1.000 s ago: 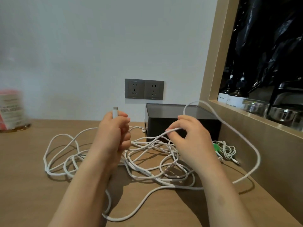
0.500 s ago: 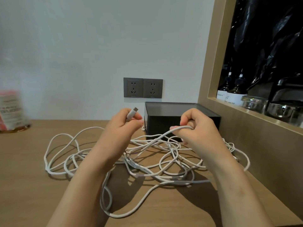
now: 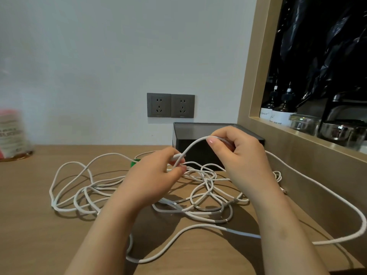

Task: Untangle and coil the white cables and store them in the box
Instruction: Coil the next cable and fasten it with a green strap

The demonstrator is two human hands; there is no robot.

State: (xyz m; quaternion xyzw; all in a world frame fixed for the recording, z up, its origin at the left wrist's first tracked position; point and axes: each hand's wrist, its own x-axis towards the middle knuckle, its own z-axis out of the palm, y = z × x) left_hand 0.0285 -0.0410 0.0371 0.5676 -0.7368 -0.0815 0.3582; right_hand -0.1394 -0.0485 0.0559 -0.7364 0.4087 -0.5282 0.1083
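A tangle of white cables (image 3: 206, 187) lies spread over the wooden table (image 3: 35, 235), in front of an open black box (image 3: 198, 149) against the wall. My left hand (image 3: 153, 177) pinches the plug end of one white cable just above the pile. My right hand (image 3: 240, 153) holds the same cable a short way along, so a small arch of cable spans between the two hands. From my right hand a long loop of this cable (image 3: 325, 197) runs out to the right along the wooden frame and back under my right forearm.
A double grey wall socket (image 3: 170, 105) sits above the box. A wooden frame (image 3: 278, 143) walls off the right side, with bottles and glass jars behind it. A red-and-white container (image 3: 12, 133) stands at the far left. A small green item (image 3: 135, 162) peeks out behind my left hand.
My left hand has lowered the plug end and brought it toward my right hand. The right hand slid along the cable, and the loop on the right has swung out wider.
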